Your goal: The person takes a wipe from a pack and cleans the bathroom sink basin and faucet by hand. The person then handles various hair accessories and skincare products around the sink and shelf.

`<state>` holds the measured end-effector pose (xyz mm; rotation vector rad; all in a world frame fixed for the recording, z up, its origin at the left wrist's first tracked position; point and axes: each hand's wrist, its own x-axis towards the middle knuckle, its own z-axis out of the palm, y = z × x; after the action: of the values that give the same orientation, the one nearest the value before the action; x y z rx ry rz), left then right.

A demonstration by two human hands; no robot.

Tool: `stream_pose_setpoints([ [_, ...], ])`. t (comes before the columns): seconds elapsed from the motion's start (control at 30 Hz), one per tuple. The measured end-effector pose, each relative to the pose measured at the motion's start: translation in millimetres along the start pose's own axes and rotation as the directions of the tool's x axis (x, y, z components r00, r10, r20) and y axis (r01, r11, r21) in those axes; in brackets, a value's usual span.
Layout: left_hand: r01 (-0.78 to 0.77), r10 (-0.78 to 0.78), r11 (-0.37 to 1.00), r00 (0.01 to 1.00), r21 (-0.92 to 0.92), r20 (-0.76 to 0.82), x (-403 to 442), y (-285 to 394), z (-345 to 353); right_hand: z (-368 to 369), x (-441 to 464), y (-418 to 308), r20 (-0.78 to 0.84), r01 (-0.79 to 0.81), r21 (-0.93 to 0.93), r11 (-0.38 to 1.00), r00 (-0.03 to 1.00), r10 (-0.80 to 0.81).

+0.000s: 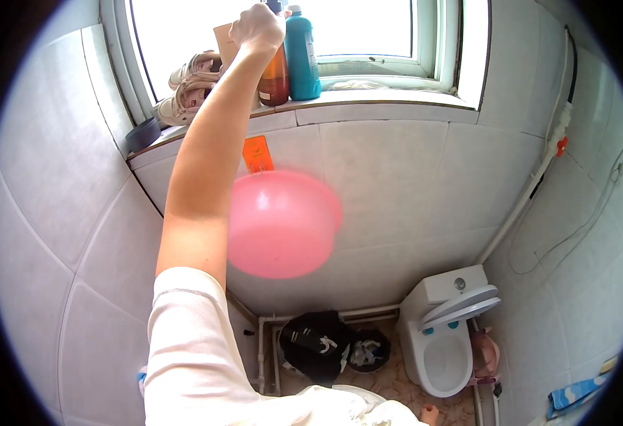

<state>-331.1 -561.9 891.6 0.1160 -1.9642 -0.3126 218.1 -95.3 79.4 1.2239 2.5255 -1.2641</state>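
My left arm in a white sleeve reaches up to the window sill. There my left hand is closed around the neck of an amber pump bottle, which stands on the sill. Right beside it is a teal bottle with a white cap. To the left, partly behind my forearm, are a pair of pale sneakers and a beige box. Only a small piece of my right hand shows at the bottom edge, low near the toilet; its fingers cannot be made out.
A pink basin hangs on the tiled wall below an orange hook. A dark round container sits at the sill's left end. Below are a toilet with raised lid, dark clothing and pipes along the wall.
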Motion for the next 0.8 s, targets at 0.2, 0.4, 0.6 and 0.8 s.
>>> stream_pose_setpoints([
  [0.2, 0.006, -0.006, 1.000, 1.000, -0.009, 0.018, -3.4, 7.8, 4.7, -1.3, 3.4, -2.0, 0.005, -0.020, 0.024, 1.000, 1.000, 0.020],
  [0.4, 0.040, -0.037, 0.998, 0.997, -0.041, 0.061, 3.3, 9.4, 12.9, -3.9, 3.8, -1.4, 0.010, -0.050, 0.046, 0.998, 0.999, 0.050],
  [0.6, 0.073, -0.072, 0.997, 0.997, -0.016, 0.016, 6.6, 16.8, 21.4, -5.4, 1.2, -1.8, 0.021, -0.087, 0.068, 0.994, 0.996, 0.086],
  [0.8, 0.057, -0.056, 0.998, 0.998, -0.005, 0.034, -5.7, 14.8, 27.8, -6.9, -8.7, 4.4, 0.031, -0.104, 0.100, 0.990, 0.994, 0.101],
])
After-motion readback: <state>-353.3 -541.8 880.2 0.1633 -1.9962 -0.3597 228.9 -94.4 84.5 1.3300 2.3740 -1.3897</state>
